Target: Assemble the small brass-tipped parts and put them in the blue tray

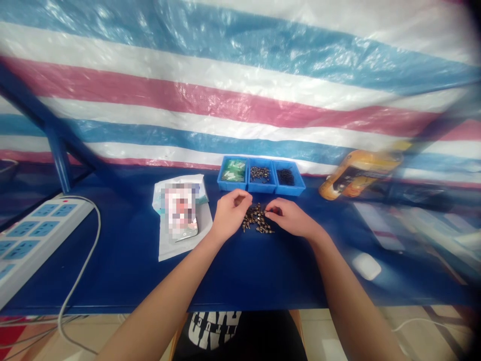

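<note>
A loose pile of small brass-and-dark metal parts, which look like screws [259, 223], lies on the blue table between my hands. My left hand [233, 213] is at the pile's left edge, its thumb and fingers curled together. From the right, my right hand [287, 215] reaches the pile with thumb and forefinger pinched at its edge. Whatever either hand pinches is too small to make out. Just beyond stands a blue three-part tray [261, 188]. Its left compartment holds green and white pieces [235, 170], the middle one similar brassy parts [260, 174], the right one dark, thin parts [285, 176].
A lit phone [190, 232] rests on white packaging [167, 245] at the left. Farther left are a power strip [41, 228] and its cable [98, 225]. On the right are an orange-yellow package [356, 173] and a white rounded case [367, 266]. Striped sheeting [240, 95] hangs behind.
</note>
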Demonstrator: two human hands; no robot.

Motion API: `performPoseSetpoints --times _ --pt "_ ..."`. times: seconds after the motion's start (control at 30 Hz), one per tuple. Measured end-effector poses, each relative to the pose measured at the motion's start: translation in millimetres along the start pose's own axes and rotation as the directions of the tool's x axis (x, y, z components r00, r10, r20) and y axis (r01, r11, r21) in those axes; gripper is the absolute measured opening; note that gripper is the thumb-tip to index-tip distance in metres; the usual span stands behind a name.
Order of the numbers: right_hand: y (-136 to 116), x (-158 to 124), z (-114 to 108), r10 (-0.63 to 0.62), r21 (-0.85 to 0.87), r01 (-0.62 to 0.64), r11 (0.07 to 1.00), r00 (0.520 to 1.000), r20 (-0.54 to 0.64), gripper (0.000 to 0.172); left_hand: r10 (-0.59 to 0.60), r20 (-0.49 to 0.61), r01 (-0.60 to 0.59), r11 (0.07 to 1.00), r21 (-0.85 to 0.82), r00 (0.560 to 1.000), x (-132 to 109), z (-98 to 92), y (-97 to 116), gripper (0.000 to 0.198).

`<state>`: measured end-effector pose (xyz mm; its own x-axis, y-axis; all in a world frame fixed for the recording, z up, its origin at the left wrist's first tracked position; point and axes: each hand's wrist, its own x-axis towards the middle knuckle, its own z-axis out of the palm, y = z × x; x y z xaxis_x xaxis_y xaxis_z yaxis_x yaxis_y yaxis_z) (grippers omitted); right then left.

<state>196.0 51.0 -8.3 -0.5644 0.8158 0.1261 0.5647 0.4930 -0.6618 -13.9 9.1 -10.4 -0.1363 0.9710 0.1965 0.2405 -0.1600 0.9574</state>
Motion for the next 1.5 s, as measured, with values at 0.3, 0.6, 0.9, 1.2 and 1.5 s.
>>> performPoseSetpoints --times 0.3,0.6,0.9,1.2,1.5 --pt "-28.9 -1.2 -5.7 0.04 0.425 -0.047 0.904 0.999 0.027 0.028 0.211 0.174 -0.227 0.971 0.078 0.962 -8.1 2.9 9.6 0.017" --pt "-28.4 -0.2 -0.1 0.032 0.375 -0.026 0.927 0.999 -0.008 0.036 0.215 0.206 -0.235 0.969 0.077 0.955 -7.6 2.1 10.4 0.017" --pt "-24.8 1.8 3.5 0.047 0.463 -0.014 0.886 0.997 -0.06 0.029 0.183 0.175 -0.201 0.975 0.095 0.967 -7.1 2.7 9.2 0.016" --pt "-31.4 2.6 4.9 0.061 0.522 -0.027 0.852 0.997 -0.048 0.027 0.17 0.149 -0.184 0.979 0.091 0.974 -8.8 2.1 12.5 0.019" --pt "-23.8 6.3 7.2 0.137 0.491 -0.03 0.871 0.974 -0.183 0.036 0.102 -0.031 -0.101 0.995 0.024 0.994 -4.1 -0.9 9.8 0.03"
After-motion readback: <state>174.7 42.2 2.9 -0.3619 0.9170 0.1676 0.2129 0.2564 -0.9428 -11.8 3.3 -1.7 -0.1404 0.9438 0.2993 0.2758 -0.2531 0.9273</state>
